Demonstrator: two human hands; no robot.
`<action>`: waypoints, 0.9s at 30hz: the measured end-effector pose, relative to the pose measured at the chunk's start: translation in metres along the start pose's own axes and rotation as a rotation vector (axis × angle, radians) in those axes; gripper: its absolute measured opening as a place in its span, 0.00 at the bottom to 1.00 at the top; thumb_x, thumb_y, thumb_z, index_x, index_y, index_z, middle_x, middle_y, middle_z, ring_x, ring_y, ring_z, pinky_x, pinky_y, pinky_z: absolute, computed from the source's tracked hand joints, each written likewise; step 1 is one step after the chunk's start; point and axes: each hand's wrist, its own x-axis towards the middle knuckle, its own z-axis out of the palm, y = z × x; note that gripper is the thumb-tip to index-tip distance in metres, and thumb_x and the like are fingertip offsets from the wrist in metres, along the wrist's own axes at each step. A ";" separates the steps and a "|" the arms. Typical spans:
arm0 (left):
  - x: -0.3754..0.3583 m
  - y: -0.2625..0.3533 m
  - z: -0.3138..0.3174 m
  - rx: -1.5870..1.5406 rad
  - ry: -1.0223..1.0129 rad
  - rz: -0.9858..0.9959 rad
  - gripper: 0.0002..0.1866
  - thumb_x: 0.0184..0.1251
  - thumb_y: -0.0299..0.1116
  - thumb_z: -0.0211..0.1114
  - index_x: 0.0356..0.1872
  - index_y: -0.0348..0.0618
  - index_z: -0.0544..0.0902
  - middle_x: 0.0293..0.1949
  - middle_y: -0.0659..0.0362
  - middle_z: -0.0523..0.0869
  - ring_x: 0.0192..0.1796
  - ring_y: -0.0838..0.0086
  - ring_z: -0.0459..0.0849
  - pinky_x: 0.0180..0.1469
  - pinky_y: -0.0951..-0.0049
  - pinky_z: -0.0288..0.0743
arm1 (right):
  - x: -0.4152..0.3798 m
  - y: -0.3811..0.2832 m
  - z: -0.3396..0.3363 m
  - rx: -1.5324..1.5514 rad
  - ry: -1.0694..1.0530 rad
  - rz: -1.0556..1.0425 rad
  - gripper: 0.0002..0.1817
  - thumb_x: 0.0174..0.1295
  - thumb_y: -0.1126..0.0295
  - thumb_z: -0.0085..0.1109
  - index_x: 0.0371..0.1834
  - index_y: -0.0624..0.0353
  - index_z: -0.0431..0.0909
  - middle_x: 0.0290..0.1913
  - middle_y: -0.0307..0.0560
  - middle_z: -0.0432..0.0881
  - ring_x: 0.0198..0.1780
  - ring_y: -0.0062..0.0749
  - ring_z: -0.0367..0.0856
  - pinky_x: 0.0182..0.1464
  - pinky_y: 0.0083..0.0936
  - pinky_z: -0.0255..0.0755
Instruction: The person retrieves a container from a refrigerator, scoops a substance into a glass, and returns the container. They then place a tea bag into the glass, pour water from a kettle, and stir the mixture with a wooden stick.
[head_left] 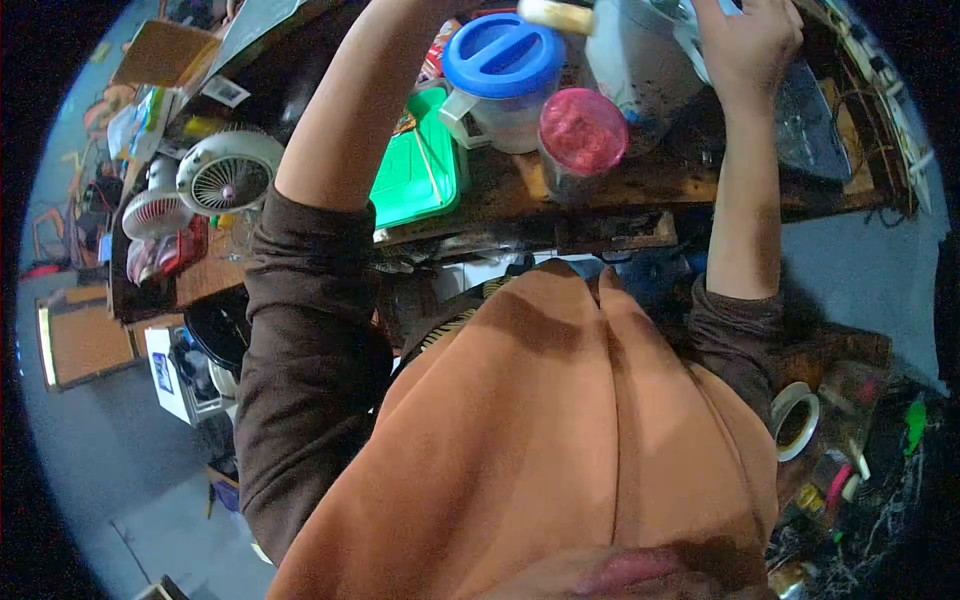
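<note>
My left forearm reaches up past the top edge, so my left hand is out of view. My right hand (pixel 752 50) is at the top right, fingers curled at the handle side of a pale translucent pitcher (pixel 640 65); part of the grip is cut off by the frame edge. A short cream-coloured, rounded handle-like piece (pixel 556 15) shows beside the pitcher. Left of it stands a clear jug with a blue lid (pixel 503 55). In front is a clear cup (pixel 583 135) with a pink top or contents.
A green plastic tray or lid (pixel 418 165) lies on the dark wooden table (pixel 640 185) near my left forearm. Two small fans (pixel 228 178) stand at the left. A dark clear-edged sheet (pixel 812 125) is right of my wrist. A tape roll (pixel 795 422) sits at lower right.
</note>
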 end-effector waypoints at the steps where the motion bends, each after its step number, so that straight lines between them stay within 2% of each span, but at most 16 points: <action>1: 0.003 -0.006 0.005 0.534 0.100 0.237 0.21 0.74 0.43 0.36 0.52 0.38 0.69 0.43 0.53 0.77 0.44 0.70 0.77 0.51 0.65 0.74 | -0.002 0.000 -0.003 -0.011 0.007 0.011 0.09 0.48 0.71 0.67 0.32 0.59 0.80 0.31 0.44 0.81 0.37 0.39 0.78 0.45 0.33 0.63; 2: 0.005 0.000 0.010 0.531 0.089 0.244 0.21 0.74 0.43 0.36 0.52 0.38 0.69 0.43 0.53 0.77 0.44 0.70 0.77 0.51 0.65 0.74 | -0.003 0.000 -0.005 -0.018 0.008 0.052 0.09 0.46 0.71 0.68 0.31 0.58 0.80 0.30 0.43 0.80 0.37 0.39 0.77 0.46 0.33 0.63; 4: 0.008 0.014 0.019 -0.283 -0.066 -0.224 0.24 0.75 0.47 0.34 0.55 0.38 0.68 0.45 0.53 0.77 0.46 0.71 0.77 0.54 0.67 0.72 | -0.004 0.002 -0.009 -0.030 0.019 0.086 0.09 0.45 0.72 0.68 0.31 0.58 0.80 0.29 0.43 0.80 0.36 0.39 0.77 0.46 0.34 0.62; 5: 0.007 0.013 0.027 -0.250 -0.027 -0.154 0.27 0.75 0.50 0.33 0.56 0.37 0.68 0.45 0.53 0.77 0.45 0.71 0.78 0.54 0.69 0.72 | -0.006 0.004 -0.009 -0.048 0.019 0.061 0.10 0.44 0.72 0.69 0.30 0.57 0.79 0.28 0.42 0.79 0.36 0.39 0.76 0.47 0.34 0.61; 6: 0.012 0.017 0.034 -0.510 -0.016 -0.286 0.29 0.75 0.51 0.32 0.55 0.36 0.69 0.44 0.54 0.77 0.42 0.72 0.76 0.50 0.68 0.73 | -0.008 0.005 -0.009 -0.065 0.019 0.035 0.10 0.43 0.72 0.69 0.30 0.57 0.79 0.27 0.41 0.78 0.35 0.39 0.76 0.48 0.34 0.61; 8: 0.015 0.006 0.018 -0.253 -0.206 -0.154 0.26 0.76 0.48 0.33 0.53 0.35 0.70 0.40 0.55 0.76 0.40 0.73 0.74 0.46 0.68 0.73 | -0.009 0.004 -0.011 -0.060 0.023 0.041 0.11 0.42 0.73 0.69 0.30 0.56 0.79 0.28 0.41 0.79 0.37 0.37 0.76 0.49 0.34 0.59; 9: 0.018 -0.009 0.017 0.180 -0.147 0.228 0.22 0.75 0.42 0.36 0.52 0.34 0.69 0.36 0.56 0.74 0.37 0.74 0.73 0.42 0.70 0.72 | -0.009 0.003 -0.013 -0.057 0.004 0.042 0.11 0.42 0.74 0.69 0.30 0.56 0.79 0.29 0.40 0.79 0.37 0.36 0.76 0.49 0.34 0.59; 10: 0.018 -0.026 0.024 0.227 0.022 0.396 0.18 0.74 0.37 0.40 0.53 0.33 0.67 0.33 0.56 0.72 0.35 0.75 0.73 0.40 0.74 0.72 | -0.009 0.003 -0.014 -0.054 -0.017 0.044 0.11 0.42 0.74 0.69 0.30 0.56 0.79 0.30 0.40 0.79 0.37 0.36 0.76 0.49 0.34 0.59; 12: 0.015 -0.008 0.020 -0.146 -0.082 0.053 0.18 0.73 0.37 0.41 0.55 0.34 0.66 0.32 0.58 0.71 0.32 0.75 0.72 0.38 0.76 0.70 | -0.011 0.004 -0.014 -0.068 -0.013 0.028 0.11 0.41 0.75 0.68 0.31 0.55 0.79 0.30 0.39 0.79 0.38 0.36 0.76 0.50 0.35 0.59; 16: 0.010 0.016 0.021 -0.160 -0.025 -0.044 0.18 0.73 0.38 0.41 0.56 0.35 0.66 0.29 0.60 0.70 0.30 0.75 0.71 0.38 0.76 0.69 | -0.010 0.003 -0.016 -0.079 -0.014 0.028 0.13 0.42 0.75 0.68 0.33 0.56 0.79 0.30 0.40 0.79 0.38 0.37 0.76 0.50 0.35 0.59; 19: 0.013 0.010 0.014 -0.167 -0.105 -0.039 0.19 0.73 0.40 0.43 0.56 0.37 0.66 0.29 0.60 0.72 0.31 0.75 0.73 0.38 0.76 0.69 | -0.008 0.003 -0.015 -0.095 -0.001 0.017 0.12 0.42 0.74 0.68 0.32 0.56 0.79 0.30 0.40 0.79 0.38 0.36 0.76 0.50 0.36 0.58; 21: 0.016 0.017 0.018 0.075 -0.047 0.082 0.19 0.72 0.41 0.46 0.54 0.37 0.67 0.30 0.58 0.76 0.33 0.75 0.75 0.38 0.74 0.70 | -0.007 0.005 -0.013 -0.111 0.001 0.010 0.11 0.43 0.73 0.68 0.32 0.56 0.79 0.30 0.40 0.79 0.38 0.36 0.76 0.49 0.35 0.58; 22: 0.016 0.022 0.016 0.075 -0.047 0.081 0.19 0.72 0.41 0.46 0.54 0.37 0.67 0.30 0.58 0.76 0.33 0.75 0.75 0.38 0.74 0.70 | -0.006 0.006 -0.012 -0.105 0.010 -0.039 0.10 0.45 0.70 0.68 0.31 0.56 0.79 0.29 0.39 0.79 0.37 0.35 0.76 0.49 0.35 0.58; 24: 0.017 0.046 0.013 0.353 -0.084 -0.030 0.19 0.71 0.44 0.49 0.51 0.37 0.71 0.31 0.55 0.79 0.33 0.74 0.78 0.37 0.72 0.71 | -0.005 0.006 -0.010 -0.098 0.021 -0.088 0.09 0.47 0.68 0.67 0.31 0.56 0.79 0.29 0.39 0.79 0.37 0.35 0.76 0.48 0.35 0.58; 27: 0.025 0.053 0.012 0.436 -0.063 -0.050 0.23 0.67 0.50 0.55 0.44 0.36 0.76 0.34 0.50 0.84 0.37 0.67 0.83 0.40 0.68 0.74 | -0.004 0.004 -0.009 -0.176 -0.048 -0.149 0.09 0.52 0.63 0.64 0.30 0.56 0.80 0.28 0.38 0.78 0.37 0.33 0.76 0.48 0.35 0.57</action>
